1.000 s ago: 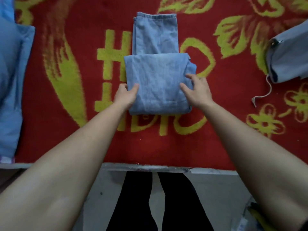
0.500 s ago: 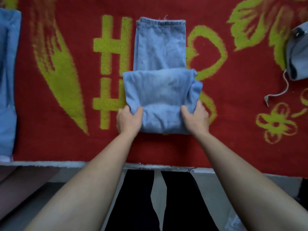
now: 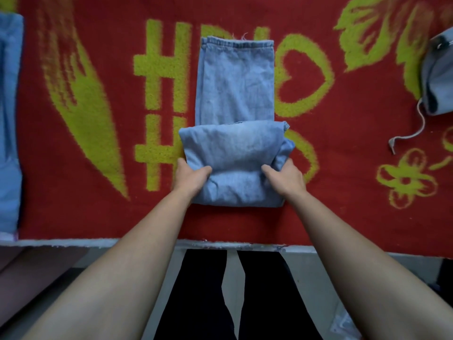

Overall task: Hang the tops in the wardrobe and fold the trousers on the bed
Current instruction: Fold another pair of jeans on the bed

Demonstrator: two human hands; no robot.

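Observation:
Light blue jeans (image 3: 235, 82) lie lengthwise on the red bed cover (image 3: 98, 212), hems at the far end. Their near part is folded into a thick bundle. My left hand (image 3: 190, 175) grips the bundle's left side, thumb on top and fingers tucked under the fold. My right hand (image 3: 285, 176) grips the right side the same way. The upper layer bulges up between my thumbs.
A blue garment (image 3: 9, 119) lies along the left edge of the bed. A grey-blue garment (image 3: 438, 77) with a white drawstring (image 3: 411, 133) sits at the far right. The bed's near edge (image 3: 73, 242) runs across the view, with my dark-trousered legs (image 3: 203, 298) below it.
My hands slid from flat on top of the folded part to its near sides and closed on it. The fold has bunched and risen slightly.

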